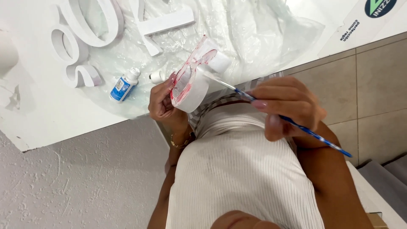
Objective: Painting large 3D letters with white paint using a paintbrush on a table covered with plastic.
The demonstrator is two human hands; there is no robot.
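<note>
While the left hand (163, 101) gripped a thick white foam letter (193, 78) by its lower edge, fingers wrapped round it and its wet red face tilted up toward us, we saw the right hand (286, 108) pinch a blue brush (292, 123) between thumb and fingertips, pencil-fashion. The brush tip met the letter's upper part, where red paint streaked the face; holding the piece off the table, we judged, let the painter turn it to the bristles and kept the wet side from touching anything. Just behind the left hand lay a small blue-labelled bottle (123, 85) on its side, and a small white tube (157, 76) beside it, both within easy reach. More white letters (91, 25) rested farther back on a clear plastic sheet (254, 29) spread over the white table (46, 114), apparently to catch drips. The person wore a ribbed white top (241, 169) and a thin bracelet (180, 144) on the left wrist. Tiled floor (369, 93) showed at the right.
</note>
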